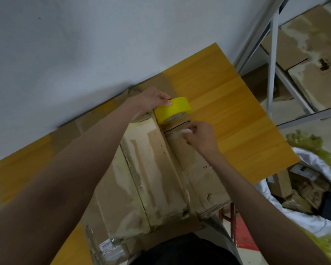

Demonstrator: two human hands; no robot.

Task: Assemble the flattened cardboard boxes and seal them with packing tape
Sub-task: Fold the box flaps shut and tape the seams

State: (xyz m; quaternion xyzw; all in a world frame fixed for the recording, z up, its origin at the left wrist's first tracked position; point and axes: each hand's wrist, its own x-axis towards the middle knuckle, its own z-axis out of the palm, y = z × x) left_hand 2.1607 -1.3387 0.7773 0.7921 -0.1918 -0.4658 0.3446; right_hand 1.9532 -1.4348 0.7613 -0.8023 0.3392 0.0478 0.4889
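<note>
While the left hand (153,100) wraps its fingers and thumb around the yellow roll of packing tape (173,109) at the far end of the box, the right hand (201,137) pinches something pale, probably the loose end of the tape, just beside the roll. Holding the two close together like this looks meant to start or finish a strip along the centre seam, with the roll kept ready to pull towards the body.

Under both hands lies the worn brown cardboard box (161,178), resting on the yellow wooden counter (237,119) and reaching from the person's waist towards the wall. Its top flaps are folded shut and meet at a long seam. Pale patches of old tape and peeled paper streak the surface, and the corrugated edges are frayed.
</note>
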